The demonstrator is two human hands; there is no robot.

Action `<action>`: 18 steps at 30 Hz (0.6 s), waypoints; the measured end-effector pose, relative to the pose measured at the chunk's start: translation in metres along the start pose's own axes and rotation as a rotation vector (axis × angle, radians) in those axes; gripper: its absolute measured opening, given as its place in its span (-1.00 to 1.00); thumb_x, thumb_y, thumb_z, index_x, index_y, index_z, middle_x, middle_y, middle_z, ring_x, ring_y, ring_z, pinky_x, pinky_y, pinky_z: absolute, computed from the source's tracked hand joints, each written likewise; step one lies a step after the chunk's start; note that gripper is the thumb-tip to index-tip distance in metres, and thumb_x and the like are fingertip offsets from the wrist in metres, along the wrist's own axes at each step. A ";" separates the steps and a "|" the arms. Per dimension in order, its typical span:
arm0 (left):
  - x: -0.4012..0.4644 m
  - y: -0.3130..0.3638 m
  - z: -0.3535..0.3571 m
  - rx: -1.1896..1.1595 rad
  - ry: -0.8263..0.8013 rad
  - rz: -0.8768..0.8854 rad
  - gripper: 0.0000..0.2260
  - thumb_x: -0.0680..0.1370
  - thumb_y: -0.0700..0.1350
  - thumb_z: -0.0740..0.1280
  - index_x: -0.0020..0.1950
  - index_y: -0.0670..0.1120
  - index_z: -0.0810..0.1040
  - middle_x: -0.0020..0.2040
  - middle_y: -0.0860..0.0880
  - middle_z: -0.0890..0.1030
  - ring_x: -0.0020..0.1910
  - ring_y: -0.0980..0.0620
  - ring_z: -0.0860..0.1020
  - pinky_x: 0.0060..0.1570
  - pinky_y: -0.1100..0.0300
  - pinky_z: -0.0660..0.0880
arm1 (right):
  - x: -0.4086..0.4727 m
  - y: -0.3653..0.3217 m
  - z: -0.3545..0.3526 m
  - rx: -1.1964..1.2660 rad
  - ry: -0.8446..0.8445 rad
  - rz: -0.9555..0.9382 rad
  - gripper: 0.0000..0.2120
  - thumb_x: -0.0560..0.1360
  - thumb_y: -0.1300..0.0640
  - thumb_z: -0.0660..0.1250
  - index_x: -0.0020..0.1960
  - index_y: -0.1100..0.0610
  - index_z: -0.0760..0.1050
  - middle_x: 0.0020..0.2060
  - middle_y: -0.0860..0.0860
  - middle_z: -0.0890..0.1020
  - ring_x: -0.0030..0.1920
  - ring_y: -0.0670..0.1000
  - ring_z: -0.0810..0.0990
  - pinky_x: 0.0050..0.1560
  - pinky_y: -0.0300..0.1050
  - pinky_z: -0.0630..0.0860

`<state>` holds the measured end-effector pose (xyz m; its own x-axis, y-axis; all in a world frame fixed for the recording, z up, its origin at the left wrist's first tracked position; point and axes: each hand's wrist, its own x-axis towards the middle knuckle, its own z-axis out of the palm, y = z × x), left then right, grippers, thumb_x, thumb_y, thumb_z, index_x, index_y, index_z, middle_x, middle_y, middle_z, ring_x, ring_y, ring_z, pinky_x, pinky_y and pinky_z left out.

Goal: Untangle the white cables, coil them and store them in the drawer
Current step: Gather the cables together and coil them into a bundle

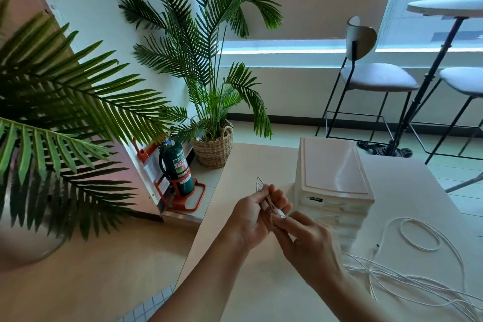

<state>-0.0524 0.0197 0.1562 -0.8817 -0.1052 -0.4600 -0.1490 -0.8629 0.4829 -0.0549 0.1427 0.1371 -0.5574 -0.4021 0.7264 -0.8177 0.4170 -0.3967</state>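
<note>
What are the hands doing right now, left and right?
Left hand: fingers curled round a folded white cable.
Right hand: pinching the same cable's plug end.

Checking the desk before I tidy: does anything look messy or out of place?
Yes: loose white cables sprawl tangled across the table right of the drawer unit, uncoiled. Both hands hold one folded cable.

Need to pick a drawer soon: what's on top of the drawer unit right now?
Nothing shows on the drawer unit: its lid is bare. The loose cables lie on the table beside it. The drawers look closed, so their contents are hidden.
</note>
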 end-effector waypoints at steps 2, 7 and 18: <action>-0.003 0.001 -0.001 -0.012 -0.028 -0.012 -0.73 0.64 -0.15 0.10 -0.18 -0.20 0.49 -0.35 -0.15 0.63 -0.39 -0.06 0.64 -0.34 0.09 0.62 | -0.003 0.006 0.000 0.087 -0.004 0.095 -0.84 0.31 0.11 0.42 -0.13 -0.04 0.53 -0.40 -0.11 0.58 -0.55 -0.07 0.46 -0.60 -0.30 0.40; -0.007 0.003 -0.001 0.021 -0.105 -0.021 -0.71 0.65 -0.16 0.05 -0.02 -0.28 0.50 -0.19 -0.22 0.67 -0.21 -0.13 0.68 -0.23 0.05 0.63 | -0.003 0.012 0.000 0.058 -0.021 0.302 -0.81 0.21 0.02 0.43 -0.42 0.04 0.44 -0.54 -0.25 0.32 -0.51 -0.13 0.33 -0.50 -0.27 0.30; -0.008 0.009 0.003 -0.100 -0.053 0.022 -0.73 0.64 -0.21 0.07 -0.10 -0.31 0.49 -0.34 -0.20 0.64 -0.37 -0.11 0.65 -0.36 0.03 0.62 | -0.002 0.009 -0.005 0.172 -0.248 0.315 -0.48 0.16 0.03 0.61 -0.15 -0.14 0.28 -0.16 -0.25 0.39 -0.38 -0.30 0.39 -0.33 -0.37 0.30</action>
<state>-0.0484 0.0146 0.1665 -0.9070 -0.1004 -0.4089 -0.0863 -0.9061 0.4141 -0.0603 0.1516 0.1354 -0.7838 -0.4695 0.4065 -0.6027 0.4172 -0.6802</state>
